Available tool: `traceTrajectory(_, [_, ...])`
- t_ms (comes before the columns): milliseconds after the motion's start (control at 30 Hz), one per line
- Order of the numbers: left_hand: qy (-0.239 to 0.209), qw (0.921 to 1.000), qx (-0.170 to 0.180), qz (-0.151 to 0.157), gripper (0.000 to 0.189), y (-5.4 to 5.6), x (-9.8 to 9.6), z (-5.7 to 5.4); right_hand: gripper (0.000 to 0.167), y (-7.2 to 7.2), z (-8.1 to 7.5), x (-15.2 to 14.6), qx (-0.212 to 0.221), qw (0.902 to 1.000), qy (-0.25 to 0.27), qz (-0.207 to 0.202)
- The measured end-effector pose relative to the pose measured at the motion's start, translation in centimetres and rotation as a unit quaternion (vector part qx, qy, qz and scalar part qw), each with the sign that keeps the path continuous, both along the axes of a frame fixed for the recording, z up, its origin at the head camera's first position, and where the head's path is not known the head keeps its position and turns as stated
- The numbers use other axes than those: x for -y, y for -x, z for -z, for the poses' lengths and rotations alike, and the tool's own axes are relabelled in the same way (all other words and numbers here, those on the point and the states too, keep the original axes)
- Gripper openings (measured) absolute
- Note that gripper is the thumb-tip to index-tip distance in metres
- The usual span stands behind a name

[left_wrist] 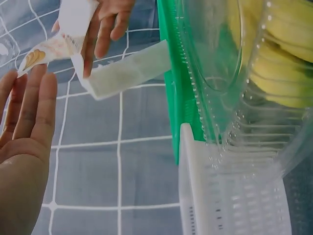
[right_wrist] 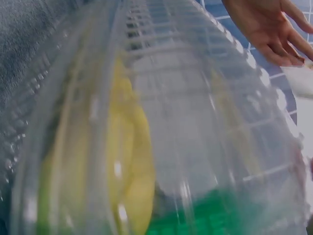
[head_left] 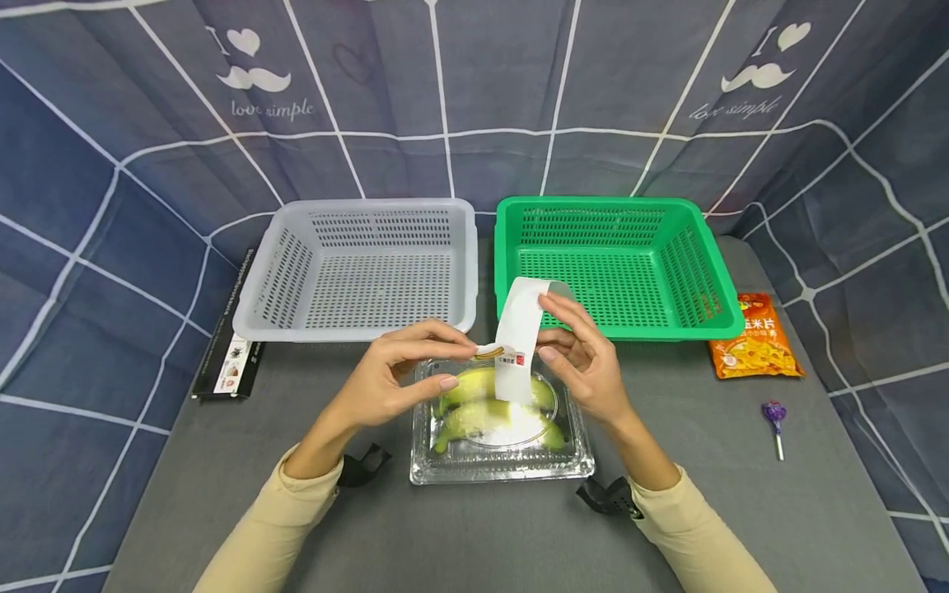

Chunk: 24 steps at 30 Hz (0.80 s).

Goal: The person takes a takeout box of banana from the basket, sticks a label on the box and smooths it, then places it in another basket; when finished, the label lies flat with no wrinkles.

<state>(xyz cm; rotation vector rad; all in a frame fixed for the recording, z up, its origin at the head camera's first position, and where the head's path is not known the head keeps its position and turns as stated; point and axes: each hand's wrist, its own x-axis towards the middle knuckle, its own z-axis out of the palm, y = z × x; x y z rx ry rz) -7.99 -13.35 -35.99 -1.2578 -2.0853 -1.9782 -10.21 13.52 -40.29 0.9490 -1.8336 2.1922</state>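
In the head view my left hand pinches one end of a white paper strip between thumb and fingers. That end bears a small yellow-brown picture, and red and black print sits beside it. My right hand holds the strip from the right, index finger high on its curled upper part. The strip hangs over a clear plastic box with yellow-green bananas inside. In the left wrist view the strip's long tail trails toward the box. The right wrist view is mostly filled by the box wall.
Behind the box stand a light grey basket and a green basket. A black box lies partly under the grey basket's left side. At right are an orange snack bag and a purple lollipop. Checked cloth surrounds the table.
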Motion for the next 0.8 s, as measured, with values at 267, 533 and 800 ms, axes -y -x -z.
traceTrajectory(267, [-0.057,0.9973,0.031,0.034,0.028,-0.3,1.2,0.4,0.050,0.5,0.1,-1.1,0.002,0.9997,0.024,0.004])
traceTrajectory(533, [0.024,0.9760,0.175,0.127,0.027,0.4,1.1,2.2,0.053,0.4,-0.1,-1.9,0.027,0.9990,0.027,0.023])
traceTrajectory(800, [0.186,0.9661,0.156,0.088,0.024,1.5,0.0,4.2,0.054,0.4,0.2,-2.0,0.043,0.9987,0.013,0.022])
